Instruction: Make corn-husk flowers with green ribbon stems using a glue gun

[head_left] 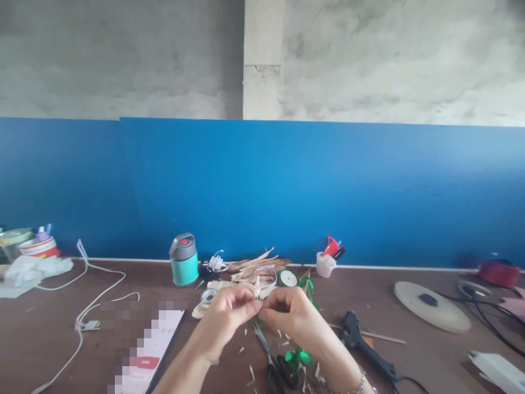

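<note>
My left hand [232, 313] and my right hand [289, 312] meet at the middle of the view, above the brown table. Both are closed in a pinch on a small pale piece with a bit of green [257, 287], which stands up between the fingertips. Its lower part is hidden by the fingers. Below the hands lie scissors [273, 361] with dark handles, a curl of green ribbon [298, 358] and pale scraps [251, 374]. Just behind the hands are a green ribbon roll [287, 278] and a tape roll [208, 296].
A turquoise jar [184, 268], dried pale strips [258, 264] and a white cup with pens [326, 264] line the back. At right are a black glue gun [365, 347] and a round lid [432, 309]. White cables [88, 290] and a tablet [156, 350] are left.
</note>
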### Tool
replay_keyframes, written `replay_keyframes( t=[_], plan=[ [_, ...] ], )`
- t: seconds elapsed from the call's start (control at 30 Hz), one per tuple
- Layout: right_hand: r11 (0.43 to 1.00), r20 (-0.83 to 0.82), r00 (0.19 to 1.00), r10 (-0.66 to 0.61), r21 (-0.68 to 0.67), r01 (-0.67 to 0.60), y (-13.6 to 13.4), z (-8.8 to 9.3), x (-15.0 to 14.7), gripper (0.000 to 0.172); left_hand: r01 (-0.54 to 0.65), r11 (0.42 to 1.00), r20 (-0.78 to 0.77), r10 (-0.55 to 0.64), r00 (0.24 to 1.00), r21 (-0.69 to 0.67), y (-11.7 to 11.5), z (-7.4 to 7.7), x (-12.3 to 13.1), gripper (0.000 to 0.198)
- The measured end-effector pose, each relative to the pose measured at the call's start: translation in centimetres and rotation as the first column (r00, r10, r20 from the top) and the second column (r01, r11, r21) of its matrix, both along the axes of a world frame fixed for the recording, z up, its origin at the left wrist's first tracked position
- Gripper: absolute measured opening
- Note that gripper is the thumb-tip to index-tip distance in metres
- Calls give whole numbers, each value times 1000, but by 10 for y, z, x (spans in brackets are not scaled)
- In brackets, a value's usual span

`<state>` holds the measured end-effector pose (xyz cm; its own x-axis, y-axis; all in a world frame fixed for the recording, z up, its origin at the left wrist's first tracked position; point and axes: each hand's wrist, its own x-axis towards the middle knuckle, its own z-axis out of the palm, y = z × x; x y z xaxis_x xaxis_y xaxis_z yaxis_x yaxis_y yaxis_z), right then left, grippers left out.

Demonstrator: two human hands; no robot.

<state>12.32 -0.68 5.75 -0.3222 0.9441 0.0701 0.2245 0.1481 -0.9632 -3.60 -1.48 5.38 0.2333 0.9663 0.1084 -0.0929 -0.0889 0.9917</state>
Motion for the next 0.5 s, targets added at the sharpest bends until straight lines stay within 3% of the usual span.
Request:
replay_keyframes(
  t=[0.27, 0.5],
  plan=[
    [997, -63, 995, 74, -19, -75, 5, -6, 2, 27, -20, 1000, 70, 21, 997, -20, 0, -3, 1, 24],
    [1000, -216, 976, -4, 11, 7, 7, -7, -3, 26, -118, 991, 249, 128, 960, -54, 4, -6, 8, 20]
  ],
)
